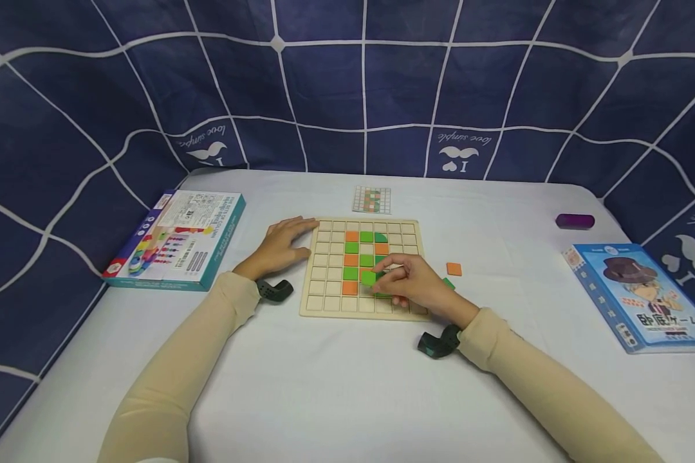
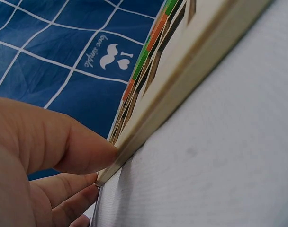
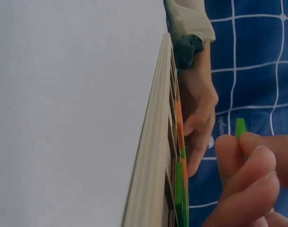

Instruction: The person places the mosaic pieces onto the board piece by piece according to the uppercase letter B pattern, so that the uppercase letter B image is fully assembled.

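A wooden grid board [image 1: 323,303] lies on the white table, its middle columns bearing several orange and green tiles. My right hand [image 1: 414,280] pinches a green square tile [image 1: 369,278] between thumb and finger, held just over the lower part of the board. The right wrist view shows that tile's edge [image 3: 240,126] sticking out of the fingertips. At the board's left edge rests my left hand [image 1: 280,247], fingers extended. Its thumb [image 2: 87,151] touches the board's side in the left wrist view. The right hand hides some cells at lower right.
A small pattern card [image 1: 372,200] lies behind the board. Right of it are a loose orange tile [image 1: 454,269] and a partly hidden green tile [image 1: 448,283]. A toy box [image 1: 176,241] lies at left; a blue game box [image 1: 643,296] and a purple cylinder [image 1: 575,221] lie at right.
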{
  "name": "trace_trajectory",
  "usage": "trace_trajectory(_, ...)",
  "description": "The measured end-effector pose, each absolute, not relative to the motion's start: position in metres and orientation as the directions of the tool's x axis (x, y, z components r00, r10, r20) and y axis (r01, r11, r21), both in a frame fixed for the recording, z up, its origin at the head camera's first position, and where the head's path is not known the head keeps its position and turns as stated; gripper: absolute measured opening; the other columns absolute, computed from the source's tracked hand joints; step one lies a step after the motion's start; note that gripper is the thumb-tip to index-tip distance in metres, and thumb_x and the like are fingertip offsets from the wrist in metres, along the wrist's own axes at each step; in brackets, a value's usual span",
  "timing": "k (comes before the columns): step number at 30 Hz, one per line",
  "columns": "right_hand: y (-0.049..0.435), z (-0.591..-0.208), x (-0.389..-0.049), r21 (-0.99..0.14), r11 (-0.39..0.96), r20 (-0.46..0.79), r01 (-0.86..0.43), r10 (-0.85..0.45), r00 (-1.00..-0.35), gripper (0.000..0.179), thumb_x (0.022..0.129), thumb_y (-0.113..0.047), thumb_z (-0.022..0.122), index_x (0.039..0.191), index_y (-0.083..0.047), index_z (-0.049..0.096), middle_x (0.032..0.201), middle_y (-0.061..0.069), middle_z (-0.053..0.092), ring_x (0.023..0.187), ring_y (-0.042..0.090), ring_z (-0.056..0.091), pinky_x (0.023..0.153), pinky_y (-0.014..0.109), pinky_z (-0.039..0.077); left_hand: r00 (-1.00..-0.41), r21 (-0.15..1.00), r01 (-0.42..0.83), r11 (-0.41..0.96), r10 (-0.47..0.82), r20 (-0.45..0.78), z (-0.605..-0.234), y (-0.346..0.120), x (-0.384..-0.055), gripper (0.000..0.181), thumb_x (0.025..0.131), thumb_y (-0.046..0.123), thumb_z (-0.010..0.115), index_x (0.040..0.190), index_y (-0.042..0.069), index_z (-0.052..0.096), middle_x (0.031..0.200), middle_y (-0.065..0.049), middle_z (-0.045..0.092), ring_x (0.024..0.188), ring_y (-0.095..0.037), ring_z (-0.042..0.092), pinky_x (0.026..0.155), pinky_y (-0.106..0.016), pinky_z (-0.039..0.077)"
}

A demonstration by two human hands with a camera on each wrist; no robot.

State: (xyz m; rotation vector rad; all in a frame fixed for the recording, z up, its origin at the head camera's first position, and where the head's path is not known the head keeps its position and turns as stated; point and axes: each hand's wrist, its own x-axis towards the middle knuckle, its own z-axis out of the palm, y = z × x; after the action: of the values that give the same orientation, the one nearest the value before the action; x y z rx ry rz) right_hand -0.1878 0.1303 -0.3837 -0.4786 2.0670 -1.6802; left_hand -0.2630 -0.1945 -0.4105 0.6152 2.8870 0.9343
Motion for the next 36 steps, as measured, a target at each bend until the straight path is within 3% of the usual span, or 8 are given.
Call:
trace_trajectory(10,0.112,-0.383,-0.186,-0.979,0.202,-0.111,0.002,-0.529,-0.841,0.030,0.093,0.002,0.076,0.121,0.006,0.066,0.077,0.005,0.072,0.054,0.012,0.054,0.051,0.021,0.049,-0.920,0.563,0.358,0.745,0.385,0.076,-0.409,-0.195,-0.263,0.073,0.092,0.019,0.063,0.161,0.003,0.049,0.170,-0.016,0.042,0.163,-0.038,0.024,0.131,-0.058,0.010)
trace_trajectory(17,0.104,-0.385,-0.186,-0.975,0.222,-0.096,-0.033,-0.546,-0.832,0.026,0.094,0.005,0.074,0.118,0.007,0.066,0.077,0.005,0.072,0.053,0.012,0.053,0.052,0.021,0.049,-0.919,0.572,0.359,0.737,0.385,0.081,-0.407,-0.195,-0.263,0.072,0.092,0.017,0.063,0.161,0.002,0.049,0.170,-0.017,0.043,0.163,-0.038,0.025,0.131,-0.059,0.010)
trace_trajectory(26,0.102,-0.385,-0.184,-0.914,0.338,-0.030,-0.226,-0.611,-0.791,0.022,0.092,-0.001,0.080,0.112,0.003,0.072,0.079,0.000,0.072,0.054,0.013,0.057,0.052,0.023,0.051,-0.917,0.575,0.365,0.732,0.390,0.085,-0.407,-0.195,-0.262,0.073,0.091,0.017,0.064,0.160,0.002,0.050,0.169,-0.018,0.044,0.163,-0.038,0.026,0.131,-0.059,0.011)
trace_trajectory(36,0.101,-0.387,-0.182,-0.812,0.436,0.012,-0.388,-0.652,-0.758,0.018,0.087,-0.009,0.088,0.101,-0.004,0.076,0.075,-0.008,0.066,0.061,0.006,0.053,0.056,0.020,0.043,-0.917,0.570,0.366,0.736,0.389,0.086,-0.410,-0.195,-0.262,0.072,0.091,0.018,0.064,0.160,0.002,0.050,0.169,-0.017,0.044,0.163,-0.038,0.026,0.131,-0.059,0.011)
